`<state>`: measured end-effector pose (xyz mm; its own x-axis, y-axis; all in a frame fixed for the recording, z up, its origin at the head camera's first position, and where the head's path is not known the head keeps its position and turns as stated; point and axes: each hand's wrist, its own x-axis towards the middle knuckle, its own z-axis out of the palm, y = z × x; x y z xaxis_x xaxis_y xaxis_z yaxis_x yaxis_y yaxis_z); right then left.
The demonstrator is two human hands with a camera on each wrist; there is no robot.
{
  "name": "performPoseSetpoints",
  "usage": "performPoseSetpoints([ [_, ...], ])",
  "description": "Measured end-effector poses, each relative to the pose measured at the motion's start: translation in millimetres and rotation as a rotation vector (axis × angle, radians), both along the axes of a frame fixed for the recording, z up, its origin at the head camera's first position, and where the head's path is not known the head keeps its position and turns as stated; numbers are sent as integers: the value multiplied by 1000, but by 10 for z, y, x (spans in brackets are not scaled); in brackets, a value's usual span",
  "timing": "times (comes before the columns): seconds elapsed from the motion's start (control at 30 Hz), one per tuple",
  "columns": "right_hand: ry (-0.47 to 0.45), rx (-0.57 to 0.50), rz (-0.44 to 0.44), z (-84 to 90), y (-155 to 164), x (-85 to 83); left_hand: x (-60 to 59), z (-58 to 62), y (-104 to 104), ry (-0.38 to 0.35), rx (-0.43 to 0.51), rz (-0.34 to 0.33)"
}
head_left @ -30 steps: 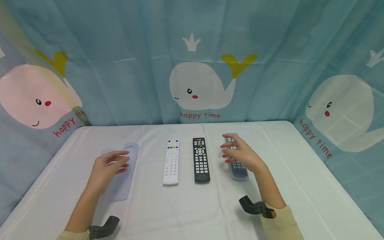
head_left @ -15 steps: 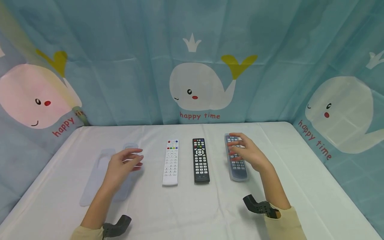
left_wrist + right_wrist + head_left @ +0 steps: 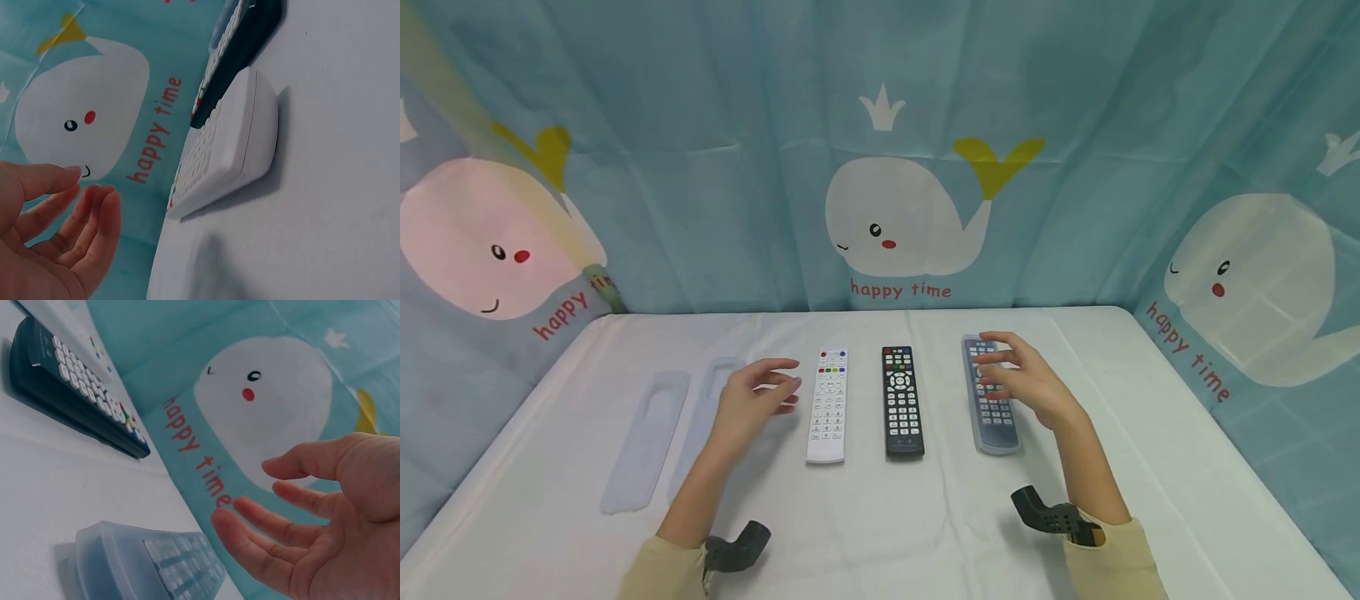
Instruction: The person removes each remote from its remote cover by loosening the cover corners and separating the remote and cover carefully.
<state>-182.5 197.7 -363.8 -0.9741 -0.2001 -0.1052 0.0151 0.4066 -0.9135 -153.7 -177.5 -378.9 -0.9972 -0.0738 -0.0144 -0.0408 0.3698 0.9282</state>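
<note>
Curtain (image 3: 730, 225) reading "happy time" behind black remote (image 3: 903, 402); leftward, relaxed, loose-fingered left hand (image 3: 752, 407) beside white remote (image 3: 827, 407); rightward, similarly loose right hand (image 3: 1032, 385) over cased remote (image 3: 995, 422).

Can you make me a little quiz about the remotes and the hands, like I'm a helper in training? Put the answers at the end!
1. How many see-through covers lie left of the white remote?
2. True or false: the left hand holds nothing.
3. The right hand is nearest which?
A) white remote
B) black remote
C) remote in the see-through case

Key: 1. Two. 2. True. 3. C.
</note>
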Motion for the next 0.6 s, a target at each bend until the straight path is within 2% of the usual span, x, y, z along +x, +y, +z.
performPoseSetpoints([
  [0.37, 0, -7, -12, 0, 90, -18, -135, -20, 268, 19, 76, -29],
  [0.6, 3, 2, -32, -31, 148, -31, -185, -11, 522, 25, 53, -29],
])
